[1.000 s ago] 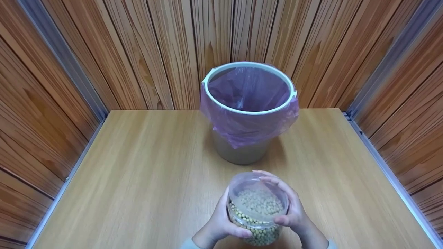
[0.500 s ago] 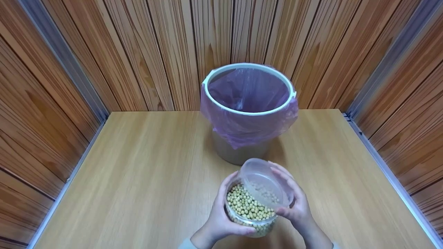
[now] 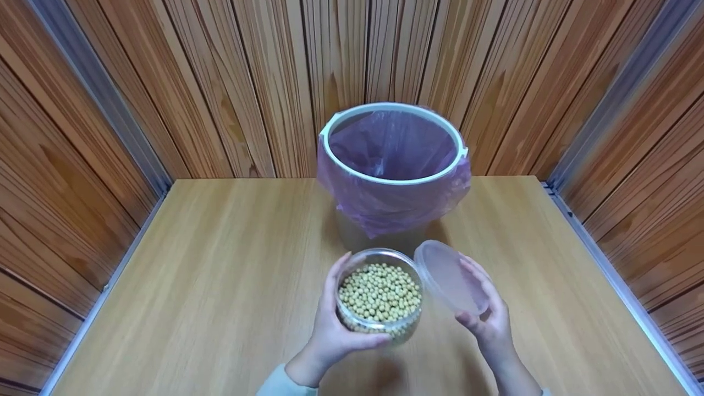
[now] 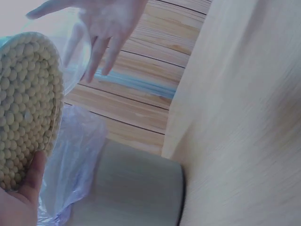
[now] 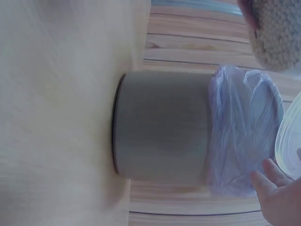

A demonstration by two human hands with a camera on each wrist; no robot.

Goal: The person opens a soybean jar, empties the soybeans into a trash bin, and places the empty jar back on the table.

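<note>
My left hand (image 3: pixel 335 330) grips a clear round plastic jar (image 3: pixel 404 330) around its side, thumb across the front. Small pale yellow-green beans (image 3: pixel 379 291), which look like soybeans, fill it to near the rim. In the left wrist view the beans (image 4: pixel 26 108) show through the clear wall. To the right, my right hand (image 3: pixel 492 319) holds the translucent round lid (image 3: pixel 448 275) by its edge, thumb below and fingers behind. The lid is tilted and off the jar, its left edge right beside the jar's rim. Both are held above the table.
A grey bin (image 5: pixel 164 127) stands at the back of the wooden table (image 3: pixel 231 275), just beyond the jar. Its purple plastic liner (image 3: pixel 396 209) hangs over the outside under a white rim ring (image 3: pixel 390 180). Wood-panelled walls (image 3: pixel 275 82) enclose the table on three sides.
The lid has come off the jar and moved right with my right hand, uncovering the beans. My left hand has moved the jar a little left and away from me.
</note>
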